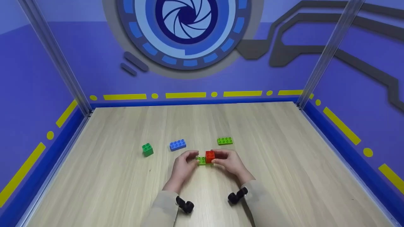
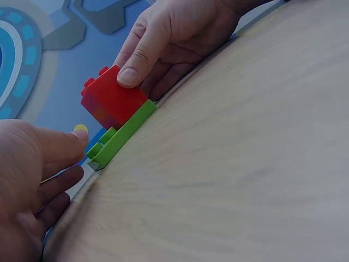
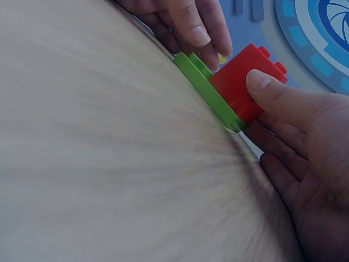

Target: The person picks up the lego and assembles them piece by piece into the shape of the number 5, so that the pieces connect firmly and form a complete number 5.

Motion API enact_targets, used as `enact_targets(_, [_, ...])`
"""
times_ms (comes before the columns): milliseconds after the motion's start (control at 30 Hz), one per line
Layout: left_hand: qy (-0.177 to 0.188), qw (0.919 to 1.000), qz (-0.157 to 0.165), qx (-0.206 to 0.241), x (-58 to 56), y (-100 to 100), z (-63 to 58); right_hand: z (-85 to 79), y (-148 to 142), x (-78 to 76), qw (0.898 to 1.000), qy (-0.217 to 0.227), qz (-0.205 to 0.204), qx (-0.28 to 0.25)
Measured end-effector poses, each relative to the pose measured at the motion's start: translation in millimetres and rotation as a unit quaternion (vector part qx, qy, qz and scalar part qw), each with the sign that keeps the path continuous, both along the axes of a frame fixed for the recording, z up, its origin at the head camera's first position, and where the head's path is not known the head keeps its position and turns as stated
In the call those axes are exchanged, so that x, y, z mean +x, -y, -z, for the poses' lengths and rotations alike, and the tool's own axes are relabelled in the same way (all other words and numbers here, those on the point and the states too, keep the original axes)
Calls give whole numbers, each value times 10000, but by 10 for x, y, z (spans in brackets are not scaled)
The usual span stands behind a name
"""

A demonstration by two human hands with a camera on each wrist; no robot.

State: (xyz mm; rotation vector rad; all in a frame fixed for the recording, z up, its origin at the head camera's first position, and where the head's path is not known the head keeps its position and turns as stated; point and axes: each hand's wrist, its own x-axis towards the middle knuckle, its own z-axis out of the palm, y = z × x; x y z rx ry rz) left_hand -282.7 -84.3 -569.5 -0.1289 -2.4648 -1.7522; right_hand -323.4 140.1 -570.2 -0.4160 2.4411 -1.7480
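Note:
A red toy brick (image 1: 210, 156) sits on the right half of a thin lime-green brick (image 1: 201, 160), which lies on the table. Bare studs show on its left half. My right hand (image 1: 232, 161) pinches the red brick, its thumb (image 3: 259, 80) on the near face and its fingers behind. At the other end, my left hand (image 1: 184, 165) has its thumb and fingers loosely bent beside the lime-green brick, with a small gap showing in the left wrist view.
Farther back on the wooden table (image 1: 110, 189) lie a dark green brick (image 1: 147, 149), a blue brick (image 1: 178, 145) and another flat lime-green brick (image 1: 225, 141). Blue-purple panels (image 1: 79, 63) enclose the back and both sides.

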Motion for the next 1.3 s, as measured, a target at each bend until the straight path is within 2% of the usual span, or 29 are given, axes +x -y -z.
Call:
enact_targets(167, [-100, 9982, -321, 496, -8, 13, -41, -10, -4, 4, 10000, 30, 52, 65])
enact_targets(333, [-219, 9936, -775, 788, -42, 61, -75, -14, -8, 8, 10000, 7, -8, -6])
enact_targets(600, [-275, 9852, -1191, 1203, -108, 247, -158, -14, -17, 7, 10000, 18, -7, -30])
enact_targets(767, [-70, 9842, -1425, 1050, -161, 385, -158, -3, -9, 8, 9999, 13, -48, -128])
enact_targets(933, [160, 9849, -1584, 680, -237, 474, -132, 3, -4, 3, 9999, 25, -25, -128])
enact_targets(1067, [419, 9866, -1521, 408, -283, 521, -123, 0, 2, 6, 9999, 48, -2, -123])
enact_targets(1300, [624, 9890, -1339, 57, -352, 579, -98, -6, 8, 9, 9999, 51, -19, -115])
